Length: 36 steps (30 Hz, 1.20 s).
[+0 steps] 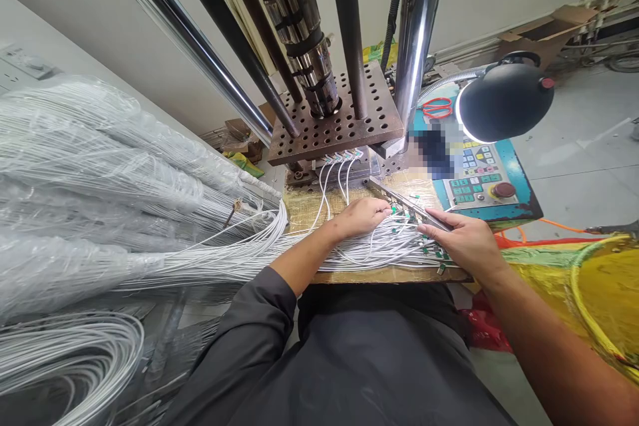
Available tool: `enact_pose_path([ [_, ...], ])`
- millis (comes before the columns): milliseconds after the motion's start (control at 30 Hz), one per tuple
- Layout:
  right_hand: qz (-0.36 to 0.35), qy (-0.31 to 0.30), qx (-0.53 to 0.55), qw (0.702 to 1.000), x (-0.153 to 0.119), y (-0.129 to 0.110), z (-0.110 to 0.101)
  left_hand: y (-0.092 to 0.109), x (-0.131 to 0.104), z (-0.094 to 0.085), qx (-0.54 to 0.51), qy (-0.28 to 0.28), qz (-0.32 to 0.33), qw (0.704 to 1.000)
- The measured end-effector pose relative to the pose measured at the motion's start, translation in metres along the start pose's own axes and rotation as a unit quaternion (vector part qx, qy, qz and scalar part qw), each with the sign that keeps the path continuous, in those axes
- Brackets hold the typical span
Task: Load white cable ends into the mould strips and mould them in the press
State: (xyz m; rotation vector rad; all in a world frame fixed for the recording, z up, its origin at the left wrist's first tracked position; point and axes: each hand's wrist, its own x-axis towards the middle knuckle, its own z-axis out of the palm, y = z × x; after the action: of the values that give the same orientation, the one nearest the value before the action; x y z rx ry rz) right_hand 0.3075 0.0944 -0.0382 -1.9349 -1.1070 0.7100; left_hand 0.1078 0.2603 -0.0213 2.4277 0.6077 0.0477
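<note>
My right hand (462, 236) is closed round the near end of a long flat metal bar (407, 203), which slants away toward the press. Beside the bar, my left hand (367, 216) has its fingertips pinched at a small green connector (394, 210) on a white cable. Many white cables (299, 254) lie in a thick layer under my hands, with several green ends at their right. A few cables run up to a row of connectors (342, 157) under the perforated press plate (334, 126).
A black lamp (506, 101) and a teal control panel (482, 176) with a red button stand at the right. Red-handled scissors (438, 108) lie behind. Plastic-wrapped cable bundles (90, 166) fill the left. A yellow bag (604, 293) is at the lower right.
</note>
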Motion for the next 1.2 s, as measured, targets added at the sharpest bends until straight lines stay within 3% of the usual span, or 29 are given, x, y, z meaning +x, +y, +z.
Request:
enact_pose_path([
  [733, -0.012, -0.012, -0.001, 1.000, -0.002, -0.008, -0.001, 0.010, 0.002, -0.015, 0.050, -0.037, -0.003, 0.998],
  [967, -0.022, -0.008, -0.019, 1.000, -0.003, -0.005, -0.001, 0.012, -0.001, -0.010, 0.063, -0.014, -0.001, 0.998],
  [1200, -0.021, -0.011, -0.029, 0.999, -0.001, -0.003, 0.000, 0.011, 0.002, -0.003, 0.034, -0.008, -0.043, 0.998],
])
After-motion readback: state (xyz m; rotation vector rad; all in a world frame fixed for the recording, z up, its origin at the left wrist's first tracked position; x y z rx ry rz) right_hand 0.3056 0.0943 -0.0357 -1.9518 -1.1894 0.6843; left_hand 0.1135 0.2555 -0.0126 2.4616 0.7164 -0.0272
